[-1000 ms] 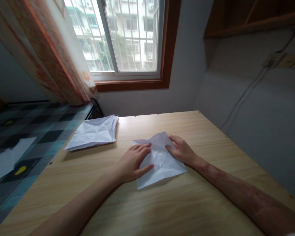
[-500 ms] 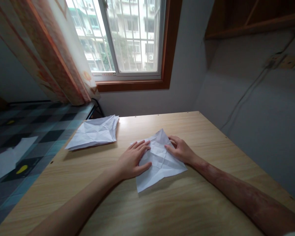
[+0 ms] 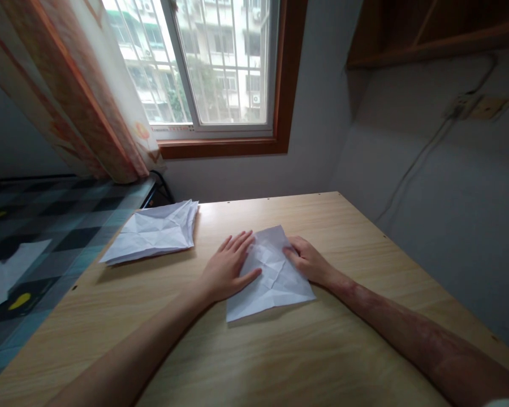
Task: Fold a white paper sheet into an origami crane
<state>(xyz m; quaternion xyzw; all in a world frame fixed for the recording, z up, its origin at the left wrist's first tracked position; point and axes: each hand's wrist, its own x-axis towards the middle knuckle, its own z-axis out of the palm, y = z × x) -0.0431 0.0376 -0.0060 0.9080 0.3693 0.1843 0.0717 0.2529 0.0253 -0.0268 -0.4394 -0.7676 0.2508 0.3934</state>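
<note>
A creased white sheet of paper (image 3: 274, 277) lies on the wooden table, its fold lines crossing near the middle. My left hand (image 3: 229, 265) rests flat on the sheet's left side, fingers spread and thumb reaching toward the centre. At the right edge, my right hand (image 3: 307, 257) pinches the paper, thumb on top and the other fingers curled beside or beneath the edge, partly hidden. To the left, a stack of creased white paper (image 3: 152, 232) sits near the table's far left corner, apart from both hands.
The light wooden table (image 3: 246, 362) reaches to the wall below the window (image 3: 229, 68). Left of it is a bed with a checked cover (image 3: 63, 209), bearing more white paper (image 3: 17, 271). A cable (image 3: 411, 164) hangs along the right wall beneath a wooden shelf (image 3: 407, 53).
The sheet lies flatter, its near edge straighter, and its near left corner has drawn in slightly. Both hands stay at its sides. My view has turned a little to the right.
</note>
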